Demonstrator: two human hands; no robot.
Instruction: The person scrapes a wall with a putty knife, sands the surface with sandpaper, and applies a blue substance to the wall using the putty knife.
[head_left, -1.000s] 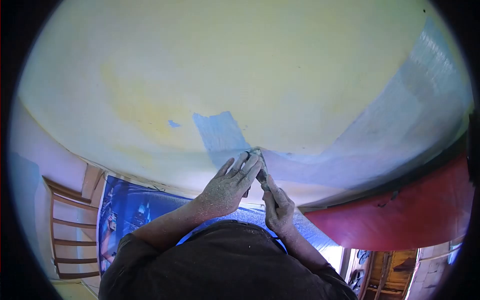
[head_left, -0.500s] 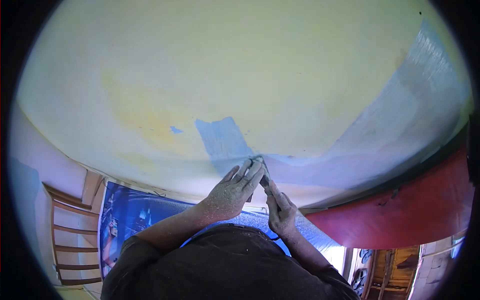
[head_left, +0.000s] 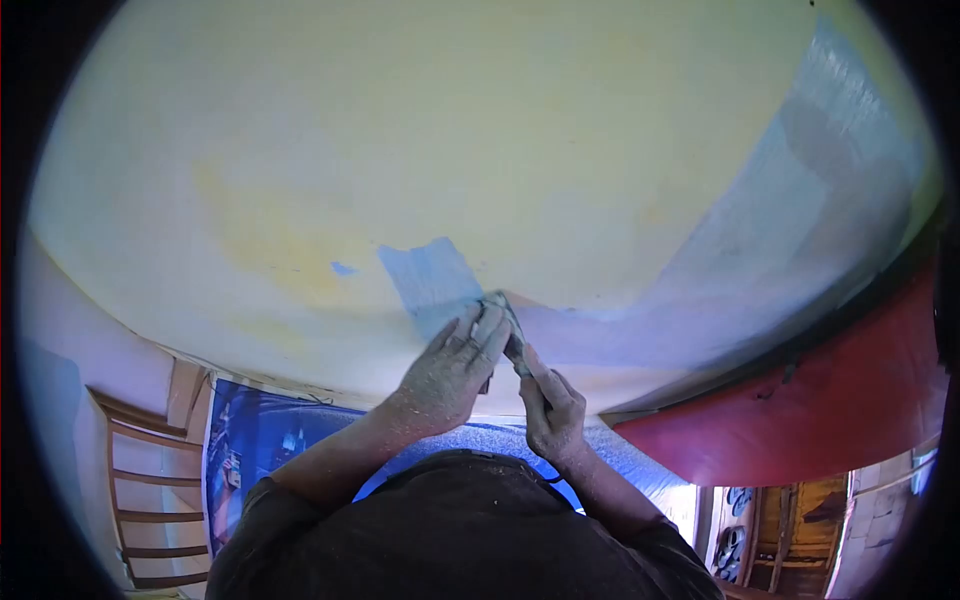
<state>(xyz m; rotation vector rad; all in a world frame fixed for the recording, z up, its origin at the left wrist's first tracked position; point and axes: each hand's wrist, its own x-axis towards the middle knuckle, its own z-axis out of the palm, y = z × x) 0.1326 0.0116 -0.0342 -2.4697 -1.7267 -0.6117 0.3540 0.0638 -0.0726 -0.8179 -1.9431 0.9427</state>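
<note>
My right hand [head_left: 555, 408] wraps the handle of a dusty tool [head_left: 514, 346]; my left hand [head_left: 447, 375] lies straight-fingered over its far end, whether gripping I can't tell. Its tip reaches the pale surface [head_left: 560, 140] beside a blue patch [head_left: 428, 274].

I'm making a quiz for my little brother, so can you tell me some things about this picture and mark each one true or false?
1. The right hand grips a tool. True.
2. The left hand is perfectly clean. False: it has pale dust on it.
3. There is a blue patch on the pale surface. True.
4. Nothing here is red. False: a red sheet is on the picture's right side.
5. The clothes in view are bright yellow. False: the shirt is dark.
</note>
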